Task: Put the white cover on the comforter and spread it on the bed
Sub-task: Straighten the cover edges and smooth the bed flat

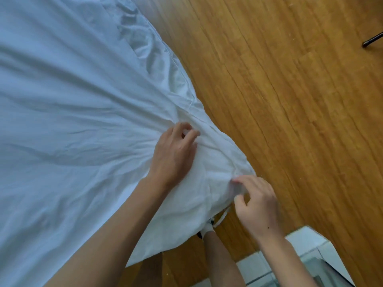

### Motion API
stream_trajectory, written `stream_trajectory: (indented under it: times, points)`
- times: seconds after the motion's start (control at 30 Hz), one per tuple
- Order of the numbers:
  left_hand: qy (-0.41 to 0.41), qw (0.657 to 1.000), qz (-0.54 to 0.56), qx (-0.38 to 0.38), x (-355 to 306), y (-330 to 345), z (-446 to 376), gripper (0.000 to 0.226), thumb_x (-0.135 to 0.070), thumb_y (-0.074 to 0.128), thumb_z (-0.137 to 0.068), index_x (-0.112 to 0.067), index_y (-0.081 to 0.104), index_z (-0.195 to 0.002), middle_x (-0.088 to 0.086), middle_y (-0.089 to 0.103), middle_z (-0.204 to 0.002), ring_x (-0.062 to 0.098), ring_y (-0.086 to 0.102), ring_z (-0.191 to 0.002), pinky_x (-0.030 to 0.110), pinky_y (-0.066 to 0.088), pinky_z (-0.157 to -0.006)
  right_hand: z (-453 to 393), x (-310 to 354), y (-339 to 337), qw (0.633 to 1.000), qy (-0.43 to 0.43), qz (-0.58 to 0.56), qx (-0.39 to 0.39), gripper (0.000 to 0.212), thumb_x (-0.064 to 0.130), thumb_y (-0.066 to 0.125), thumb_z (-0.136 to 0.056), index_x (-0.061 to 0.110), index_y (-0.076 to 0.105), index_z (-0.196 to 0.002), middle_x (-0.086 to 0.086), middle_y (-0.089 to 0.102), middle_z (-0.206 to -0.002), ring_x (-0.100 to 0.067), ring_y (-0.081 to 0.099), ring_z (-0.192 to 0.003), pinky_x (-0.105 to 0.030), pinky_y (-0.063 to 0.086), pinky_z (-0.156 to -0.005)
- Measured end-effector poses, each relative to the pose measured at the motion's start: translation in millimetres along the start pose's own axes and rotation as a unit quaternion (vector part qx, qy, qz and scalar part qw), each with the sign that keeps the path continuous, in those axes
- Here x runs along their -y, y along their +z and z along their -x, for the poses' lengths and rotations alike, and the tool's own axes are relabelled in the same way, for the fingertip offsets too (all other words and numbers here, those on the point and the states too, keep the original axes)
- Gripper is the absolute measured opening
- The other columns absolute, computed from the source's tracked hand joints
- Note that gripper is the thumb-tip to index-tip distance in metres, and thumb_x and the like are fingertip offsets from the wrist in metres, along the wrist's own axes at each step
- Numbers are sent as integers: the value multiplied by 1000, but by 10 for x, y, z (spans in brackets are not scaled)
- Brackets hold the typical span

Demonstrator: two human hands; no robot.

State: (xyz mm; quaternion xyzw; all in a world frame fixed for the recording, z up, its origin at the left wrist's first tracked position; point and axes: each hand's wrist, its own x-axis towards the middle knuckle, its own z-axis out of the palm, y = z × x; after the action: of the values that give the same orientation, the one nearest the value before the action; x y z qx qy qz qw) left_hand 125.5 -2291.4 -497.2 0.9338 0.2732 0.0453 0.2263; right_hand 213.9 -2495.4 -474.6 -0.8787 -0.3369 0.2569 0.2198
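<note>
The white cover lies spread over the bed and fills the left half of the view, with creases fanning out from its near right corner. That corner hangs over the bed's edge above the floor. My left hand lies on the cover near the corner and pinches a fold of cloth between thumb and fingers. My right hand pinches the corner's edge from the right side. A thin white tie dangles below the corner. The comforter itself is hidden under the cloth.
Wooden plank floor runs along the right of the bed. A black furniture leg stands at the top right. A white and glass piece of furniture sits at the bottom right. My leg and sock show below the corner.
</note>
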Motion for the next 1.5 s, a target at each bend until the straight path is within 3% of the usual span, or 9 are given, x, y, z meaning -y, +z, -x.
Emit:
stream_trajectory:
  times: [0.1,0.27,0.43,0.57,0.7,0.87,1.0,1.33,1.5]
  points:
    - [48,998,21,19,-47,-75,72,40,5,60,-74,-6,62,-113,17,56,-121,29,59,-93,38,50,-74,43,394,100,993,12,-88,-76,31,31,49,-88,15,64,-111,10,64,-96,-1,58,-88,-18,50,-75]
    - [-52,995,52,-71,23,-303,206,50,-1,62,-79,-12,48,-126,11,51,-129,20,59,-99,20,40,-59,2,932,505,959,131,-189,163,37,63,50,-85,30,57,-101,16,64,-88,-2,61,-80,-26,54,-72]
    - [-225,973,31,-49,219,-357,224,40,-15,59,-86,-12,53,-125,6,50,-125,24,53,-107,34,48,-69,114,486,486,999,-15,25,22,43,44,39,-100,20,58,-70,8,44,-45,-6,43,-37,-10,15,-37]
    - [-210,975,59,-29,309,-392,260,45,-20,58,-90,-13,48,-133,6,52,-123,23,53,-109,40,50,-76,155,532,613,1000,18,15,11,62,62,21,-97,19,57,-70,10,46,-49,-9,44,-39,-14,22,-38]
    - [-257,958,103,-78,243,-441,275,46,-28,53,-93,-12,45,-136,5,59,-116,22,58,-104,37,49,-76,48,805,517,997,11,2,-74,25,43,59,-89,18,59,-94,13,54,-73,-4,50,-60,-11,36,-50]
    - [-271,955,84,-89,-23,-329,773,40,-42,43,-88,-16,59,-114,-1,62,-97,21,62,-86,35,52,-59,-639,1224,454,974,142,-176,20,30,46,54,-92,19,60,-103,15,60,-84,-7,59,-81,-26,46,-71]
    - [-255,966,30,-10,-303,-82,1403,48,-56,54,-77,-18,58,-105,1,55,-98,20,52,-84,30,48,-64,-786,1349,721,989,94,-83,78,40,53,54,-90,17,64,-102,3,68,-93,-20,62,-91,-36,49,-80]
    - [-142,988,40,-52,-107,111,1864,31,-32,53,-90,-16,55,-117,3,55,-110,18,54,-94,32,52,-81,411,394,515,975,137,-128,120,74,87,41,-71,19,67,-77,6,65,-63,-6,61,-63,-23,45,-58]
    - [-125,987,57,-86,-54,4,1758,22,-19,55,-91,-12,58,-112,6,60,-100,21,56,-86,30,48,-73,304,133,318,992,-85,66,73,76,63,24,-95,7,69,-71,9,50,-46,-9,47,-38,-15,28,-42]
